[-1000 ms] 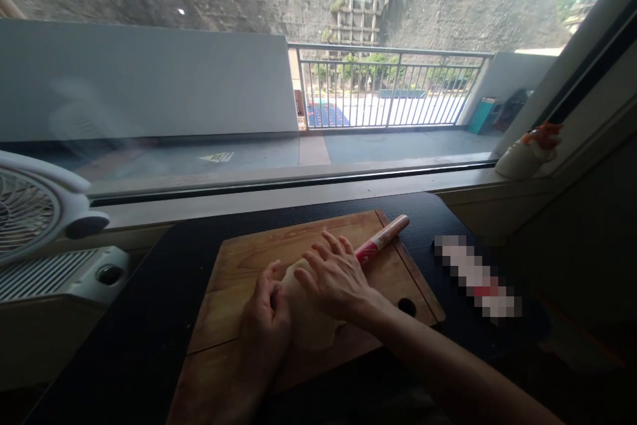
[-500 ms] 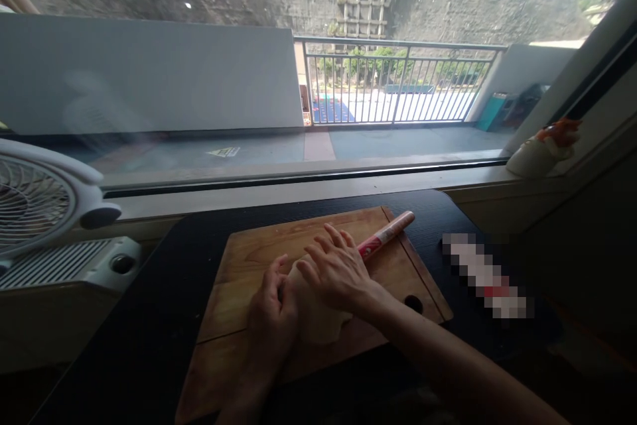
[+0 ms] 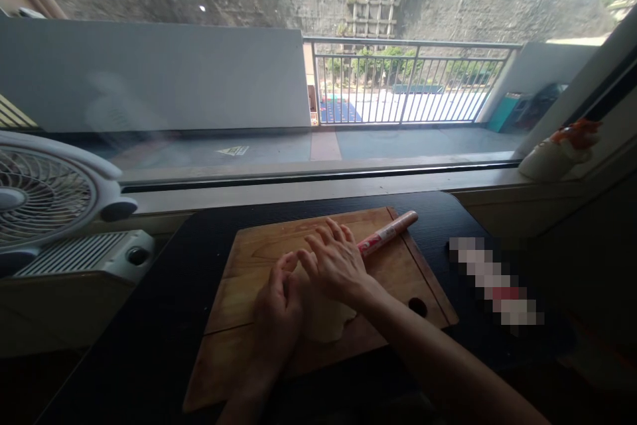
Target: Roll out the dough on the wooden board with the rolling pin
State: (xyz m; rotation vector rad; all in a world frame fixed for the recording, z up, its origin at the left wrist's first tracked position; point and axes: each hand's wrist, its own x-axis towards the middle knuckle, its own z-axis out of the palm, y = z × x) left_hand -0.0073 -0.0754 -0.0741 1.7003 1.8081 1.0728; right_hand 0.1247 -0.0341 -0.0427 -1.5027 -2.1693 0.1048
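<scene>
A pale, dough-like sheet [image 3: 323, 322] lies on a wooden cutting board [image 3: 259, 236] in the lower middle of the frame, partly hidden by two hands. The left hand [image 3: 279, 299] curls at its left edge; the right hand [image 3: 336, 262] bends over its top, fingers spread. Whether either grips it cannot be told. Compared with a second ago, the fingertips are nearer together, suggesting the handling now centres on its upper edge. A red-labelled roll [image 3: 388, 234] lies beyond; a fan [image 3: 47, 189] stands at left.
</scene>
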